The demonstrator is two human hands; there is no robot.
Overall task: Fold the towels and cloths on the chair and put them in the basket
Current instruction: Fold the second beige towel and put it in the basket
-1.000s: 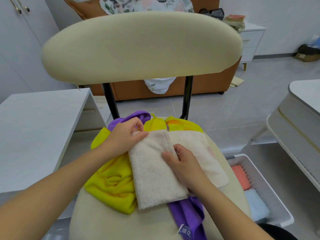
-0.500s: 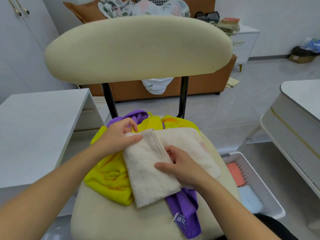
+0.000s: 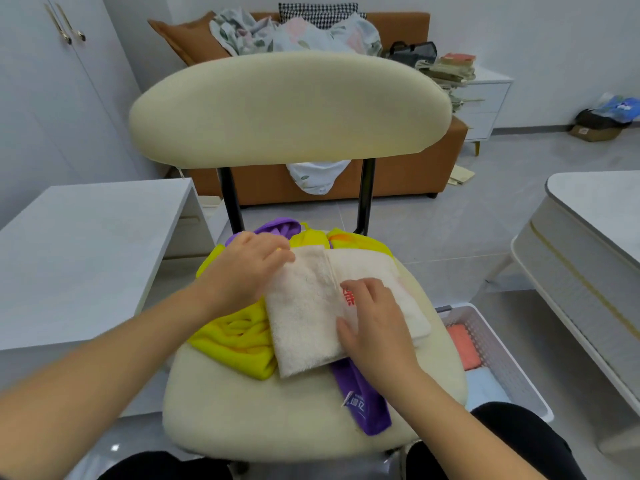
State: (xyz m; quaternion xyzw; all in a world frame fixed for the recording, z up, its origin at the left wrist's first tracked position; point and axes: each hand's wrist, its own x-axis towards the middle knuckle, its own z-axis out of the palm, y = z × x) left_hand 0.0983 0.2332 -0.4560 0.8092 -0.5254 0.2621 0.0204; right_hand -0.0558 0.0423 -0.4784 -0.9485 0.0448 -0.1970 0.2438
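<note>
A cream towel (image 3: 304, 313) lies folded over on the cream chair seat (image 3: 259, 410), on top of a yellow cloth (image 3: 235, 337) and a purple cloth (image 3: 363, 400). My left hand (image 3: 249, 268) pinches the towel's far left corner. My right hand (image 3: 374, 320) holds the edge of the folded-over layer, thumb on top, with a red print showing beside its fingers. The white basket (image 3: 495, 344) stands on the floor to the right of the chair; an orange cloth (image 3: 462, 344) and a light blue cloth (image 3: 485, 389) lie folded inside it.
The chair's wide backrest (image 3: 287, 109) rises just beyond the cloths. A white table (image 3: 86, 244) stands close on the left, another white table (image 3: 588, 237) on the right past the basket. A brown sofa (image 3: 398, 181) with bedding is behind.
My right hand has slid a little to the right along the fold, uncovering a red print. My left hand keeps its hold on the far corner. The view has pulled back.
</note>
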